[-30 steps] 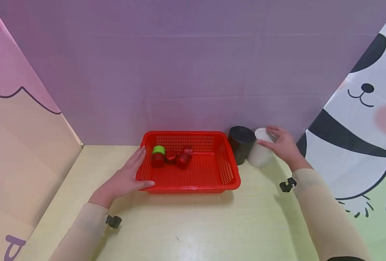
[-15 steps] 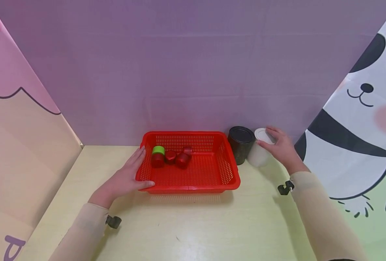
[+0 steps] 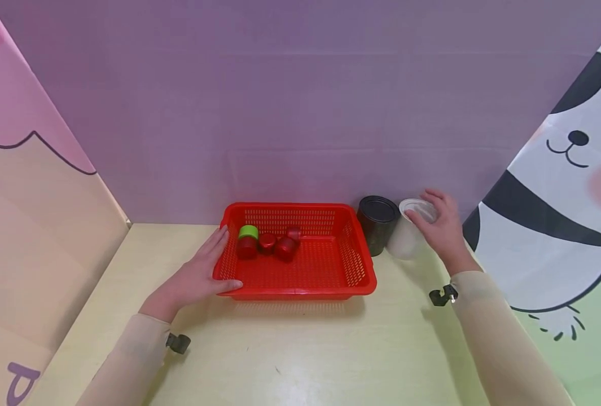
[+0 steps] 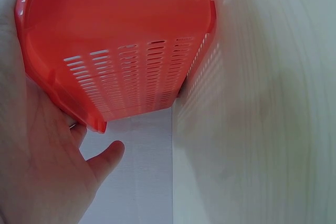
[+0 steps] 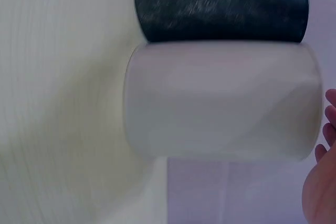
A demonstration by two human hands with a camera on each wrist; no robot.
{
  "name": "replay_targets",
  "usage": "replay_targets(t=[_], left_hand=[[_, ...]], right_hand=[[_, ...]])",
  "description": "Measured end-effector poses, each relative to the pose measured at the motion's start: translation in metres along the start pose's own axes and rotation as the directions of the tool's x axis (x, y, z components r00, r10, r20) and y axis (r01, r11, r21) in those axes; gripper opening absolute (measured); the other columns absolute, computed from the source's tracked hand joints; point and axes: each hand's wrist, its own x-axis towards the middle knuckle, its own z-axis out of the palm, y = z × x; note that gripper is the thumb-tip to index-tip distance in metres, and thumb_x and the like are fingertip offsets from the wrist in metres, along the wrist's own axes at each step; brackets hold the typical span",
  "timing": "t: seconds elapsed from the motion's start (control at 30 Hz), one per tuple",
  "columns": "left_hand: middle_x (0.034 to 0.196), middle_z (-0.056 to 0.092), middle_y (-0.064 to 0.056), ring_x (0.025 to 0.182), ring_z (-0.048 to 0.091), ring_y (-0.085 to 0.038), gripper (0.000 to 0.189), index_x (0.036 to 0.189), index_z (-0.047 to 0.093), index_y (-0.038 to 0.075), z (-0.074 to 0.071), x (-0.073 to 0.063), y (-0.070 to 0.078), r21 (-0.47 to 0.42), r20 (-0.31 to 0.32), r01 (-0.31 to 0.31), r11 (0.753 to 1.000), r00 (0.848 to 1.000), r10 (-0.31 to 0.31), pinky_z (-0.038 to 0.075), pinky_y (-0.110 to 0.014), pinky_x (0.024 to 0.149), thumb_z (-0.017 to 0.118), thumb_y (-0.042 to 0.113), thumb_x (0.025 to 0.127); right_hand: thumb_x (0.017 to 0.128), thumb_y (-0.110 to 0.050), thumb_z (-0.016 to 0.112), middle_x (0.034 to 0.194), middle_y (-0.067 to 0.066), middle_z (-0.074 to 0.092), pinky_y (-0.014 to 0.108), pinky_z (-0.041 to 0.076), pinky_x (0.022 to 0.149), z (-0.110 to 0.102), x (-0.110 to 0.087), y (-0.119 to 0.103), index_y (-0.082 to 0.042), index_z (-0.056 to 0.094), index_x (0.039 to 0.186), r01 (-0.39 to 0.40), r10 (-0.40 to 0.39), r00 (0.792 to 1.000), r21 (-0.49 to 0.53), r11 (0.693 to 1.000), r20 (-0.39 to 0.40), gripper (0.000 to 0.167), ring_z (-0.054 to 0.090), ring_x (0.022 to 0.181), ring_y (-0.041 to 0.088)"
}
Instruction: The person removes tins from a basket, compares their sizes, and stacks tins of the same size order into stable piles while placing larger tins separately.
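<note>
Left hand (image 3: 196, 279) spread flat against red basket (image 3: 353, 265); right hand (image 3: 439, 228) gripping tilted white can (image 3: 407, 237) beside black can (image 3: 377, 223).

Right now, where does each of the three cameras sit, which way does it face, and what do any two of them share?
Head: worn high, facing forward and down at the table; shows both sleeved forearms, the left hand on the red basket, and the right hand on the white can.
Left wrist: low at the wrist, facing the basket's outer wall; palm and thumb show.
Right wrist: low, facing the white can's side and the black can beside it; fingertips show at the edge.
Shared: head and left wrist both see the basket; head and right wrist both see the two cans.
</note>
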Motion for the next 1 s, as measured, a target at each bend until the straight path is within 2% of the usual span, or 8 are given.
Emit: replay_targets(t=[0.27,0.43,0.53,0.73,1.0], left_hand=[[0.187,0.0,-0.003,0.171,0.005,-0.034,0.131,0.179,0.009,0.012,-0.001,0.0,0.0,0.006,0.001,0.004,1.0,1.0,-0.004,0.048,-0.062,0.119,0.087,0.063,0.087],[0.187,0.0,-0.003,0.171,0.005,-0.035,0.129,0.179,0.009,0.012,0.0,0.0,-0.001,0.002,-0.002,0.008,1.0,1.0,-0.008,0.049,-0.063,0.117,0.088,0.059,0.088],[0.187,0.0,-0.004,0.171,0.005,-0.035,0.13,0.179,0.009,0.011,0.001,0.0,-0.002,0.001,-0.003,0.005,1.0,1.0,-0.005,0.05,-0.063,0.117,0.088,0.059,0.088],[0.187,0.0,-0.004,0.17,0.005,-0.036,0.131,0.179,0.009,0.01,0.0,0.0,-0.001,0.003,-0.005,-0.002,1.0,1.0,0.002,0.051,-0.062,0.116,0.087,0.063,0.087],[0.187,0.0,-0.004,0.171,0.005,-0.035,0.13,0.179,0.01,0.011,-0.001,0.0,0.002,-0.006,-0.002,0.007,1.0,1.0,-0.007,0.052,-0.063,0.114,0.088,0.06,0.087]], right_hand=[[0.091,-0.013,0.092,0.15,0.017,0.058,0.055,0.035,0.117,0.011,0.0,-0.031,-0.003,0.076,0.129,0.112,-0.111,0.993,0.042,0.993,-0.028,0.042,0.044,0.145,0.036],[0.093,-0.015,0.091,0.154,0.014,0.055,0.059,0.039,0.119,0.022,0.002,-0.055,-0.004,0.075,0.129,0.137,-0.141,0.989,0.078,0.988,0.049,0.04,0.044,0.146,0.036],[0.092,-0.013,0.092,0.155,0.016,0.054,0.062,0.041,0.118,0.029,0.003,-0.072,-0.003,0.074,0.129,0.162,-0.172,0.979,0.096,0.982,0.111,0.043,0.043,0.147,0.035],[0.091,-0.01,0.091,0.15,0.021,0.055,0.066,0.045,0.114,0.045,0.005,-0.104,-0.006,0.074,0.13,0.215,-0.244,0.934,0.135,0.967,0.262,0.043,0.045,0.145,0.036],[0.096,-0.024,0.089,0.149,0.011,0.057,0.064,0.046,0.118,0.064,0.012,-0.141,-0.011,0.072,0.136,0.203,-0.237,0.863,0.124,0.971,0.446,0.046,0.049,0.143,0.03]])
